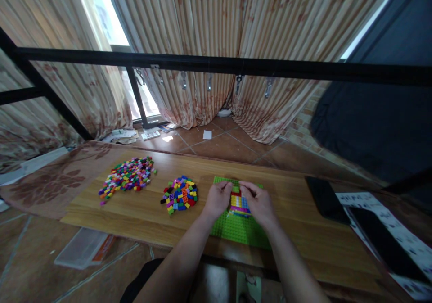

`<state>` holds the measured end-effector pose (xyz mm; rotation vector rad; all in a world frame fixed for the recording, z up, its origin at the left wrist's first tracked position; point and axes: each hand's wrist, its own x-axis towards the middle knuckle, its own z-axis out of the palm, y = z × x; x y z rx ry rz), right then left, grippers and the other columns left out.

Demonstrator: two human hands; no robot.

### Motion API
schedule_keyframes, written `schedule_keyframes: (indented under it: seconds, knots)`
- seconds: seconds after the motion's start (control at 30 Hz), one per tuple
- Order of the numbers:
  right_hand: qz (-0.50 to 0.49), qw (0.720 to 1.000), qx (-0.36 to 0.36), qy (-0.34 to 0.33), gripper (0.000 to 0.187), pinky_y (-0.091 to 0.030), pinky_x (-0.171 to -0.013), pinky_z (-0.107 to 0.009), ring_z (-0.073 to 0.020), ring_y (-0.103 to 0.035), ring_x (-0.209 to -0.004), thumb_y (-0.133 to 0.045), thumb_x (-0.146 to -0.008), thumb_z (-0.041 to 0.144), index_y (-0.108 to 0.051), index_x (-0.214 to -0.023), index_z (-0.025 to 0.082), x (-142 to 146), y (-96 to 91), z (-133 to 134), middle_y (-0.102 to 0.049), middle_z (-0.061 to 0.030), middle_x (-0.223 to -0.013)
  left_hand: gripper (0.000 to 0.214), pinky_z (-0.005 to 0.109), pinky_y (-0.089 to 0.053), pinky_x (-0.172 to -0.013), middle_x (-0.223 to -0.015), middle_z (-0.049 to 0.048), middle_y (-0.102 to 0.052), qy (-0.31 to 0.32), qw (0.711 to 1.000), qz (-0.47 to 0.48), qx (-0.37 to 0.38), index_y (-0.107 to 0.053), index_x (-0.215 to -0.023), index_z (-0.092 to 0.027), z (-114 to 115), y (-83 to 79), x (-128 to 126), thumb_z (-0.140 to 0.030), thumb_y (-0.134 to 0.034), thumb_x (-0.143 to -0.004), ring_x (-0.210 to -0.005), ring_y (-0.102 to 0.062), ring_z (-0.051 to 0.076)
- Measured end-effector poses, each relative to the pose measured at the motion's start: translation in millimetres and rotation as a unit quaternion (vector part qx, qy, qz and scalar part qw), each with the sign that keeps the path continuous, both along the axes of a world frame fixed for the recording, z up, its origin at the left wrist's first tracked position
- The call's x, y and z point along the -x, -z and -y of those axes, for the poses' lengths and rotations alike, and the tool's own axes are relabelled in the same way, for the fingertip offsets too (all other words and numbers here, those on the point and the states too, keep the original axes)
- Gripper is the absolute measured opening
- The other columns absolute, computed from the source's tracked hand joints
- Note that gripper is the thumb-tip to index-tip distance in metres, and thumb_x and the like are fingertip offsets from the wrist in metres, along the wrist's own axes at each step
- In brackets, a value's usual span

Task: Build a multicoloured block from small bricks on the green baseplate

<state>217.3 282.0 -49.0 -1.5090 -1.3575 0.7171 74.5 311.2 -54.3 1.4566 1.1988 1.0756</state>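
A green studded baseplate (243,234) lies on the wooden table, carrying a small build of colourful toy bricks (240,204) in white, yellow, pink and blue rows. My left hand (218,200) is closed at the build's left side, its thumb and fingertips pinched near the far end. From the other side my right hand (260,202) is closed too, fingertips bent inward. Both sets of fingertips meet around a small green toy brick (235,188) above a red row. The fingers partly cover the far part of the build.
Left of the baseplate is a small pile of loose bricks (180,194), with a larger pile (130,174) farther left. A black tablet-like object (326,199) and printed sheets (401,235) lie at the right. A clear plastic box (79,246) sits on the floor; a black rail (216,61) crosses ahead.
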Motion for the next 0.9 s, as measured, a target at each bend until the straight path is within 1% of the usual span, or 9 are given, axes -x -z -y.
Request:
schedule_keyframes:
  seconds: [0.13,0.27,0.37,0.53,0.63,0.73,0.77,0.83,0.9]
  knots:
    - [0.007,0.999,0.001,0.036,0.041,-0.051,-0.08,-0.039,-0.0254,-0.068,-0.089,-0.05,-0.084,0.048,-0.073,-0.1,0.018,-5.9,0.5,-1.7,-0.075,-0.0097,-0.098,0.034,0.025,-0.044,-0.068,-0.075,0.0038,-0.069,-0.02,1.0,0.021,0.003,-0.071,-0.081,-0.015,-2.7,6.4,-0.6,-0.034,-0.044,-0.086,-0.072,-0.06,0.016]
    - [0.05,0.999,0.007,0.005,0.04,-0.051,-0.078,-0.037,-0.0248,-0.068,-0.085,-0.05,-0.083,0.049,-0.075,-0.094,0.019,1.0,1.8,-0.6,-0.076,-0.0084,-0.092,0.031,0.023,-0.038,-0.058,-0.061,-0.0001,-0.059,0.022,1.0,-0.001,0.007,-0.065,-0.067,-0.015,0.3,5.3,-2.3,-0.034,-0.047,-0.084,-0.06,-0.051,0.013]
    - [0.067,0.998,0.002,0.001,0.037,-0.051,-0.077,-0.037,-0.0242,-0.068,-0.083,-0.052,-0.082,0.047,-0.075,-0.089,0.02,6.7,4.6,0.1,-0.076,-0.0081,-0.088,0.031,0.022,-0.033,-0.054,-0.056,-0.0026,-0.051,0.016,0.999,-0.028,-0.002,-0.06,-0.061,-0.016,4.6,1.3,-3.5,-0.032,-0.047,-0.085,-0.056,-0.045,0.011]
    - [0.071,0.997,0.021,0.008,0.038,-0.052,-0.077,-0.039,-0.0252,-0.068,-0.082,-0.052,-0.08,0.048,-0.074,-0.089,0.019,5.9,8.8,-0.5,-0.075,-0.0091,-0.088,0.031,0.022,-0.033,-0.054,-0.058,-0.0024,-0.05,0.012,0.999,-0.039,0.005,-0.057,-0.062,-0.016,11.9,-2.1,-5.6,-0.029,-0.044,-0.087,-0.057,-0.045,0.011]
    - [0.114,0.992,-0.03,0.035,0.04,-0.05,-0.082,-0.04,-0.0259,-0.067,-0.089,-0.05,-0.083,0.048,-0.072,-0.097,0.017,8.5,0.7,2.7,-0.073,-0.0115,-0.096,0.032,0.023,-0.032,-0.054,-0.057,-0.0019,-0.049,-0.015,0.997,-0.069,-0.011,-0.054,-0.062,-0.017,17.5,-7.0,-4.7,-0.03,-0.042,-0.089,-0.057,-0.046,0.011]
    - [0.165,0.974,-0.137,0.077,0.037,-0.048,-0.088,-0.04,-0.025,-0.064,-0.096,-0.048,-0.088,0.043,-0.07,-0.101,0.017,19.7,-16.5,11.3,-0.071,-0.0124,-0.102,0.033,0.024,-0.033,-0.057,-0.059,-0.0005,-0.052,-0.047,0.995,-0.078,-0.031,-0.054,-0.065,-0.018,20.6,-17.2,3.5,-0.032,-0.04,-0.091,-0.059,-0.049,0.012]
    - [0.169,0.968,-0.166,0.076,0.034,-0.047,-0.089,-0.039,-0.0238,-0.063,-0.096,-0.047,-0.089,0.041,-0.069,-0.1,0.017,25.7,-22.0,14.8,-0.071,-0.0114,-0.101,0.033,0.024,-0.034,-0.058,-0.061,0.0001,-0.054,-0.064,0.994,-0.075,-0.041,-0.055,-0.066,-0.018,20.0,-20.8,8.7,-0.032,-0.04,-0.091,-0.06,-0.05,0.013]
    - [0.164,0.965,-0.198,0.049,0.029,-0.048,-0.086,-0.036,-0.0214,-0.063,-0.092,-0.047,-0.091,0.037,-0.069,-0.098,0.019,40.8,-29.0,21.7,-0.071,-0.0088,-0.096,0.032,0.024,-0.037,-0.061,-0.065,0.0016,-0.058,-0.106,0.991,-0.059,-0.06,-0.057,-0.068,-0.017,16.0,-26.6,22.3,-0.034,-0.041,-0.091,-0.064,-0.052,0.013]
    - [0.159,0.966,-0.202,-0.008,0.025,-0.048,-0.083,-0.034,-0.0196,-0.063,-0.09,-0.047,-0.091,0.033,-0.068,-0.097,0.021,59.1,-28.7,27.0,-0.07,-0.0067,-0.094,0.033,0.024,-0.039,-0.062,-0.069,0.0029,-0.061,-0.152,0.986,-0.02,-0.057,-0.059,-0.071,-0.017,9.2,-30.2,39.1,-0.037,-0.042,-0.09,-0.067,-0.055,0.014]
